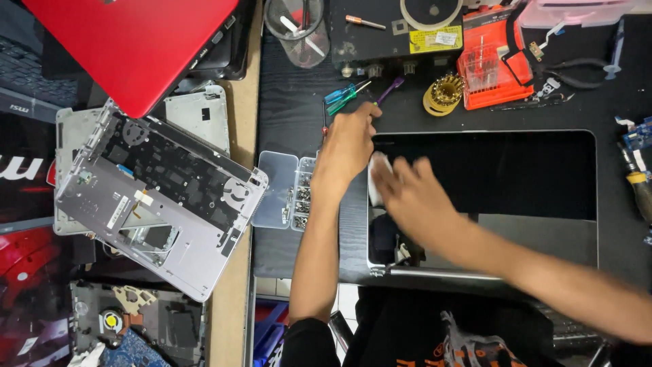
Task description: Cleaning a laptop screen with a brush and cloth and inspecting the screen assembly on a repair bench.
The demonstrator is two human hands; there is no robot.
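While my left hand [348,146] presses flat on the far left corner of the screen panel [536,177], fingers spread and gripping nothing, my right hand [407,197] sits blurred over a white cloth [377,178] on the glass; I cannot tell how tightly it holds it. Lying flat on the black table [292,115], the panel looks thin, stiff and fragile, best taken by its edges. Just left sits a screw box [288,194]; screwdrivers [346,95] lie just beyond my fingers. A stripped laptop base [159,197] lies well left.
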